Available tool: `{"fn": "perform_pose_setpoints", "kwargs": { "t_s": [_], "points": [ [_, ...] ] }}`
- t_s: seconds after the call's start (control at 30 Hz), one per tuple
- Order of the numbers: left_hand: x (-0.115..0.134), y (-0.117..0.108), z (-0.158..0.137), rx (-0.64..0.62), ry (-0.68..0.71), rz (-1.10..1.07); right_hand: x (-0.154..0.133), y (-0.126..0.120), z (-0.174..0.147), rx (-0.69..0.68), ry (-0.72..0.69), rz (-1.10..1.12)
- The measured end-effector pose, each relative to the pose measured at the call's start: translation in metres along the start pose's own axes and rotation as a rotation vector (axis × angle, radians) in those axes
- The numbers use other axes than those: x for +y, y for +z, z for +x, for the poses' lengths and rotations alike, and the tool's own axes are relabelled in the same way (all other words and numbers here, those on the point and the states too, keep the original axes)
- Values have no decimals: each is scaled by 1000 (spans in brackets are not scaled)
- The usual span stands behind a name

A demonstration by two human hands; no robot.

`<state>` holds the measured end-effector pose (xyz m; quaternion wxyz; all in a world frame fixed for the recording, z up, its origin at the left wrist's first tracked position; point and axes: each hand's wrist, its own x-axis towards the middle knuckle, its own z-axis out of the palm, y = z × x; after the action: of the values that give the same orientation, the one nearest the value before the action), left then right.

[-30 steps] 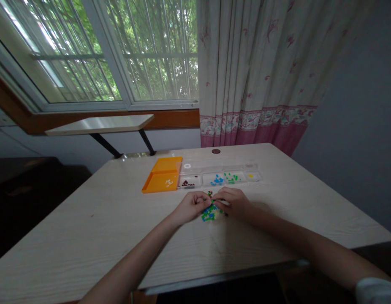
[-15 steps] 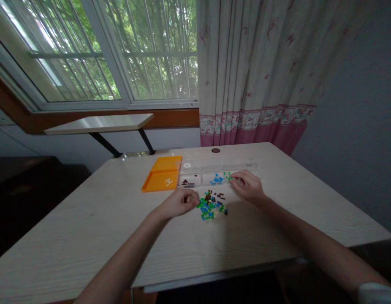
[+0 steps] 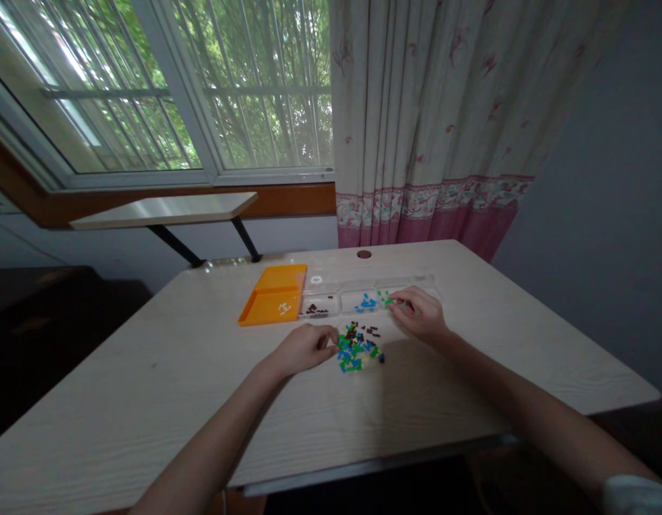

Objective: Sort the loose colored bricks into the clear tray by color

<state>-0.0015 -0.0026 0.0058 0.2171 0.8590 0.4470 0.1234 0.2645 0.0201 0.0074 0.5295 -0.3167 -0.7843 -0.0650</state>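
Observation:
A mixed pile of small building bricks (image 3: 357, 350) in green, blue, dark brown and pale yellow lies on the table. At its left edge is my left hand (image 3: 304, 348), thumb and forefinger bent together against the bricks; whatever is between them is too small to make out. My right hand (image 3: 421, 312) pinches over the right compartment of a clear plastic box (image 3: 340, 304), beside some green bricks (image 3: 384, 297). Its fingertips hide anything they hold. Blue bricks (image 3: 366, 305) occupy the middle compartment, dark brown ones (image 3: 316, 310) the left.
Left of the clear box stands an orange tray (image 3: 267, 309) with a few white bricks (image 3: 284, 308) in it. A raised shelf (image 3: 170, 207) is fixed at the table's back left. A round hole (image 3: 364, 254) is near the back edge, below a curtain (image 3: 427, 143).
My left hand has shifted slightly right and down along the edge of the pile, its thumb and forefinger a little changed. My right hand stays over the green bricks.

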Motion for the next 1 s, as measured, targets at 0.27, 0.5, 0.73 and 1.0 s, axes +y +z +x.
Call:
{"fn": "perform_pose_setpoints", "kwargs": {
  "t_s": [0.27,0.5,0.73,1.0],
  "points": [
    [-2,3,0,25,36,20,-2,-2,0,-31,49,8],
    [0,2,0,18,62,52,7,0,0,-90,135,-53],
    [-1,2,-1,14,74,84,35,4,-7,-213,369,-211],
    [2,0,-1,19,79,82,45,5,-11,-247,394,-232]
  ]
}}
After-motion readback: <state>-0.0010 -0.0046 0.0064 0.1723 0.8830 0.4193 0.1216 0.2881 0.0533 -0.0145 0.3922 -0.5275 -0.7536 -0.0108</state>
